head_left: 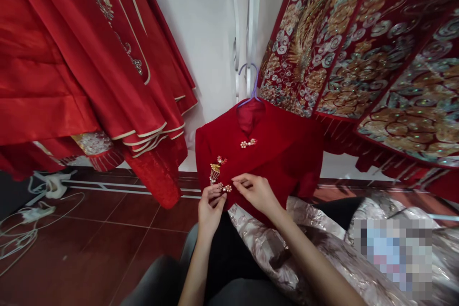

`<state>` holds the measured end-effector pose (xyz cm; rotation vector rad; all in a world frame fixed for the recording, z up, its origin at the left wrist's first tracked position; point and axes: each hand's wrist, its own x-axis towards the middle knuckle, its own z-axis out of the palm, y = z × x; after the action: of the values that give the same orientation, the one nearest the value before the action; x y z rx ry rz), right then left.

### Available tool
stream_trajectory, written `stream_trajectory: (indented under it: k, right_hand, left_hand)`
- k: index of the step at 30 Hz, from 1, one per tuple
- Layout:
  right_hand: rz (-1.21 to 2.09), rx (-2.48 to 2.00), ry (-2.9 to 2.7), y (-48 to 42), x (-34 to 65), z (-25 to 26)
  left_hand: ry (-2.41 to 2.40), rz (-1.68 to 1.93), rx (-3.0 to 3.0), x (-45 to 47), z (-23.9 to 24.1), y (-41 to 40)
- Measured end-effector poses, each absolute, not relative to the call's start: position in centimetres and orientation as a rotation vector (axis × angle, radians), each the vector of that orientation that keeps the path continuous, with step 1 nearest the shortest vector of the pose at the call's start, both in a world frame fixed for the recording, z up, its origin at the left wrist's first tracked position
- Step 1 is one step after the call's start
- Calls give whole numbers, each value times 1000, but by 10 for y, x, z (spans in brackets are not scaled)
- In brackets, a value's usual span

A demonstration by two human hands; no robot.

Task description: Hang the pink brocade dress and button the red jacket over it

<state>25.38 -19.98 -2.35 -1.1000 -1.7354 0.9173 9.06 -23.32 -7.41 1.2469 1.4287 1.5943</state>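
Note:
A red jacket (283,148) hangs on a lilac hanger (251,81) in front of me. It has a pearl clasp (248,143) near the collar and a gold tasselled brooch (216,168) lower down. My left hand (210,208) and my right hand (256,192) both pinch the lowest pearl clasp (225,188) at the jacket's front edge, fingers closed on it from either side.
Red embroidered robes (89,71) hang at the left, and gold and silver embroidered panels (358,48) at the right. Pale brocade cloth (315,253) lies over my lap. White cables (28,220) trail on the dark red tiled floor (89,253). A white wall (208,33) stands behind.

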Motion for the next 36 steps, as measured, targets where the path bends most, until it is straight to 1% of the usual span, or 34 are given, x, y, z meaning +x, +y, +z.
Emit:
stream_trajectory:
  k: [3,7,9,12,17,27,30,34,36]
  right_hand:
    - [957,-1136,-1652,-202,268,-7]
    - [1079,-1152,-1664,-207,268,-1]
    - [1052,-1163,-1741,-209,263,-4]
    - [926,-1179,-1817,-208,254,-14]
    - [921,-1156,-1825,-205,249,-26]
    - [999,-1139,-1771,-203,249,-27]
    - [1113,-1080,-1761,-200,258,-23]
    - [1514,-888,-1837,-200,283,-5]
    - [1645,-828,-1854,-201,294,6]
  left_hand:
    - [1507,1625,1310,88,-72,-238]
    - [1598,1519,1565,86,-67,-241]
    - [1619,1469,1657,86,-65,-242]
    - [1618,1450,1704,86,-63,-242]
    - [1545,1491,1644,85,-60,-240]
    - [1502,1540,1352,97,-65,-241]
    - [1419,1541,1238,93,-54,-232]
    - [1166,1528,943,87,-30,-207]
    - [1057,1468,799,88,-21,-195]
